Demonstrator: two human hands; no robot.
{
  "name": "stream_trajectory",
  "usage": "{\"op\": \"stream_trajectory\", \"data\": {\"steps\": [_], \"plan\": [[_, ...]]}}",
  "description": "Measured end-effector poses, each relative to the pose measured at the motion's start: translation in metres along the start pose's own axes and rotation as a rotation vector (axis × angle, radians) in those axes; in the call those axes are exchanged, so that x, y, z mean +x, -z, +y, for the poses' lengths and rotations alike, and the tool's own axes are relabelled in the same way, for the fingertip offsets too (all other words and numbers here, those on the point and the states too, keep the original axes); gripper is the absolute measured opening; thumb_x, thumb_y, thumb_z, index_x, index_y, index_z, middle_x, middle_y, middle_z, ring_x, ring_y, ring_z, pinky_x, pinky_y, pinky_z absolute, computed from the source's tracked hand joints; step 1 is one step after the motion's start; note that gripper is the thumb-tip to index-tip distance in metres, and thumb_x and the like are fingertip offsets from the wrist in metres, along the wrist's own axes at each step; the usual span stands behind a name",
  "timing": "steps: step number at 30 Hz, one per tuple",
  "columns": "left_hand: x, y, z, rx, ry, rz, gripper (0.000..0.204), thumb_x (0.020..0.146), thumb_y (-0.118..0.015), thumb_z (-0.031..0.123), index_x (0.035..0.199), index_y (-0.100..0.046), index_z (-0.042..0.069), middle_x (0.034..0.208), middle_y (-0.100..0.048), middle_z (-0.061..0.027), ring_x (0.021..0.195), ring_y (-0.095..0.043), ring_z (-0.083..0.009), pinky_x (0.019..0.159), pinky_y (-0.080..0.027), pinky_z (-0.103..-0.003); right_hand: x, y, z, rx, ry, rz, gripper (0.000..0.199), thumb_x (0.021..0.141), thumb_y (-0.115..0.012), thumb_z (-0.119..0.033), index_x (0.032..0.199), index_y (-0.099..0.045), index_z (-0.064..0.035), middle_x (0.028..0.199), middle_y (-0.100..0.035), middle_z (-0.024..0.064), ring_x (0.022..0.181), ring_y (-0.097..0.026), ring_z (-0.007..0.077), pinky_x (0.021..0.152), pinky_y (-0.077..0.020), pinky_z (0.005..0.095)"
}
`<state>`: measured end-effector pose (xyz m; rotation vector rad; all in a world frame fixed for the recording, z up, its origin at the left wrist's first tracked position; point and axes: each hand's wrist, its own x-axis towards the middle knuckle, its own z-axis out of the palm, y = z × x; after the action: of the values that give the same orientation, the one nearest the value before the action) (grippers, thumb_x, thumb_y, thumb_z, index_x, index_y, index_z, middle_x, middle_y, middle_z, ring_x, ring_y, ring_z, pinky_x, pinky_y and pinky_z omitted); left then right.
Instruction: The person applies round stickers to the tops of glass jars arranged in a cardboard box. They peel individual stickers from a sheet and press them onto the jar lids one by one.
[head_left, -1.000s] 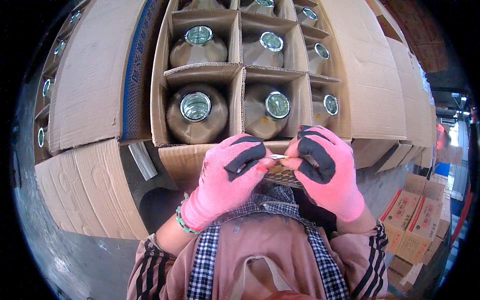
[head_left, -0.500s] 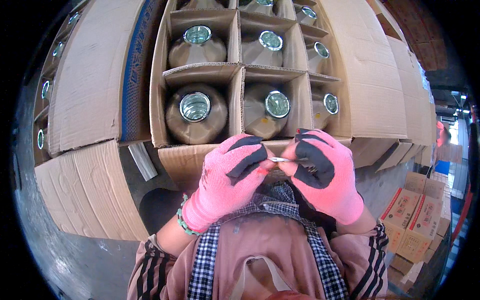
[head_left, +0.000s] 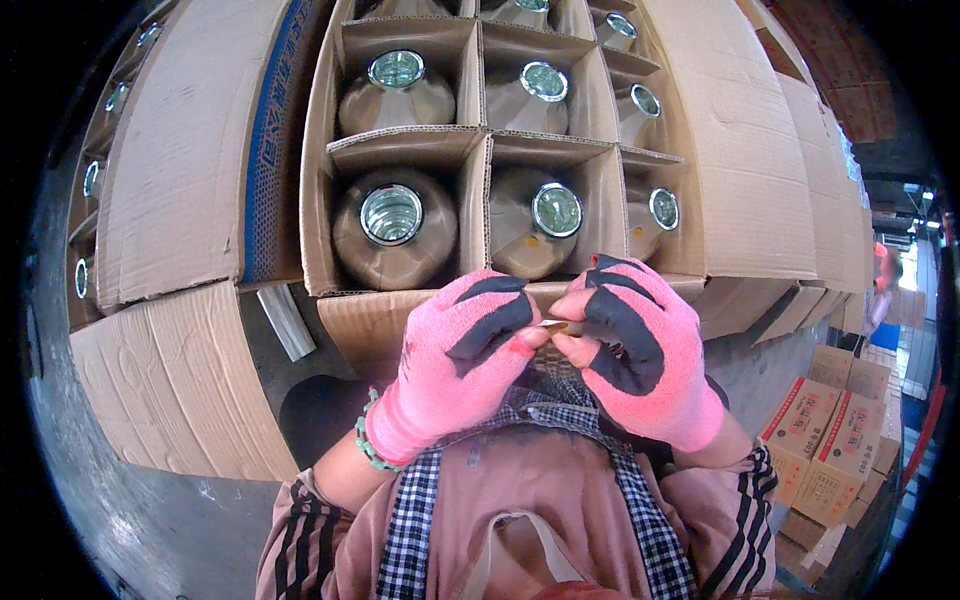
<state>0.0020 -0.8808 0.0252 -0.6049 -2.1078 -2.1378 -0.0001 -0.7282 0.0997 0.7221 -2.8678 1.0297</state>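
My left hand, in a pink and black glove with bare fingertips, pinches a small thin piece, whitish with a yellow-brown part, perhaps a sticker. From the other side the thumb and index finger of my right hand, gloved alike, close on the same piece. Fingers partly cover it. Just beyond my hands stands an open carton with cardboard dividers. Each visible compartment holds a wide clear glass bottle, mouth up. The nearest are a left bottle, a middle bottle with a small yellow spot, and a right bottle.
Cardboard flaps spread out to the left, and a right flap folds outward. Another carton with bottles lies at the far left. Closed printed boxes are stacked on the floor at right. Another person is partly visible beyond.
The fingers of my right hand have shifted on the small piece, its thumb moving slightly down and left. The piece has turned and shows a yellow-brown part. The bottles stay put.
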Motion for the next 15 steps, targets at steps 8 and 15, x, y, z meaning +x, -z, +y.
{"op": "stream_trajectory", "data": {"steps": [8,15], "plan": [[0.002,0.000,-0.001,-0.107,-0.015,-0.033,0.015,0.067,-0.062,0.005,0.079,-0.054,-0.001,0.074,-0.054,-0.0133,0.066,-0.052,-0.0285,0.061,-0.043,-0.032,-0.005,0.000,0.012,-0.067,0.130,0.096,0.023,0.059,-0.065,-0.001,0.080,-0.056,-0.0050,0.077,-0.055,0.0065,0.074,-0.054,0.0246,0.068,-0.0431,0.0349],[-0.004,-0.003,-0.009,-0.118,0.087,-0.036,0.024,0.066,-0.060,0.005,0.087,-0.054,-0.004,0.080,-0.055,-0.0157,0.072,-0.055,-0.0277,0.067,-0.044,-0.031,0.000,0.002,0.009,-0.214,0.236,0.119,0.022,0.057,-0.066,0.001,0.076,-0.057,-0.0044,0.080,-0.059,0.0091,0.080,-0.057,0.0277,0.073,-0.0446,0.0364]]}}
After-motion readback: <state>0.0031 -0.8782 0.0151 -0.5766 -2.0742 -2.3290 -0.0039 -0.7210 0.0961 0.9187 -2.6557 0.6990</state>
